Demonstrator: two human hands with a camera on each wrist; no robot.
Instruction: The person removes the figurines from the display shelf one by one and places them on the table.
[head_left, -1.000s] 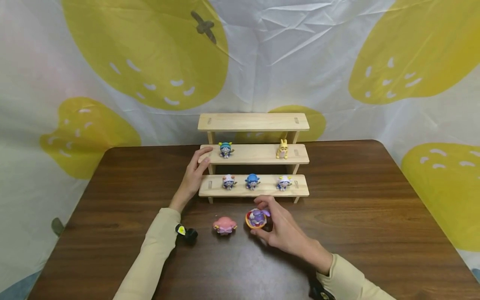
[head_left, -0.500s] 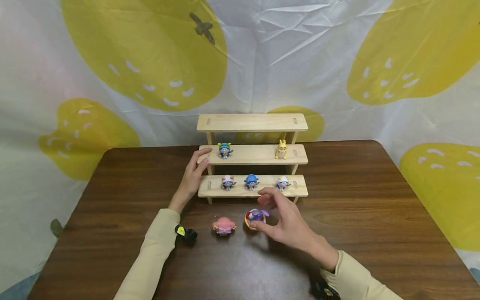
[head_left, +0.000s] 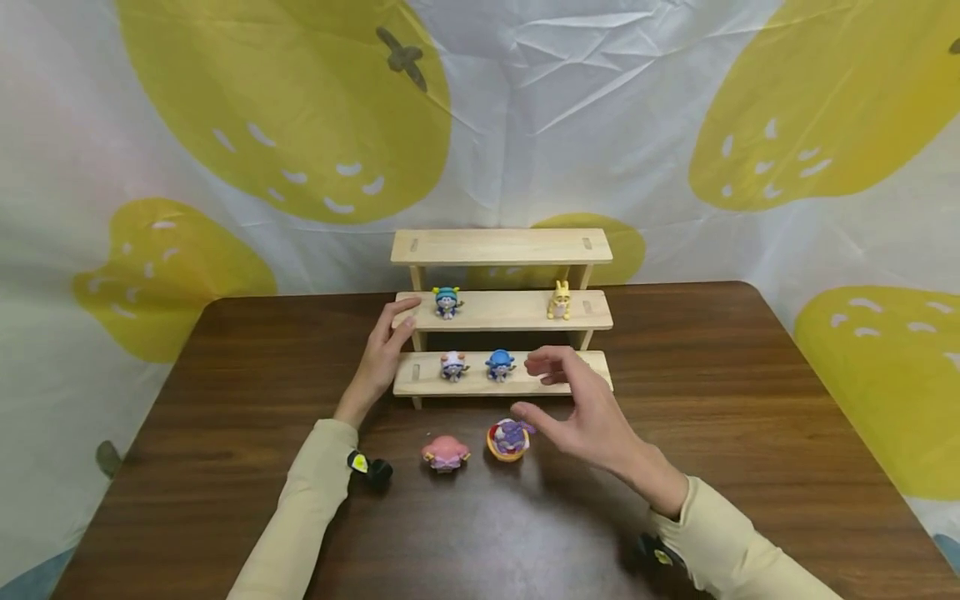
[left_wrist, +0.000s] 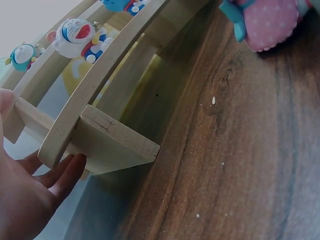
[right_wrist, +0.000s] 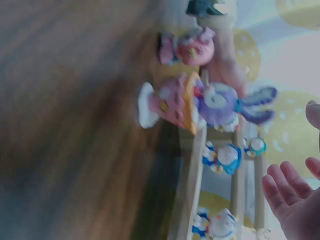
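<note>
1. We see the purple long-eared figure on the table, near and slightly left of the right hand, closest to its thumb.
2. The right fingers are apart from the thumb, curved and holding nothing; a gap parts them from the figure.
3. Its long axis runs upright, white base down and ears up, as our right wrist view shows; we judge that a side approach suits it.
4. The right hand is nearer. Our left hand holds the left end of the middle tier of the wooden stand between thumb and fingers.
5. The lowest tier has its front edge just far of the figure, with the blue-hatted figure above it.
6. The pink figure stands near on the left, apart, so we judge that side tighter.
7. We find the most room to the right and near.
</note>
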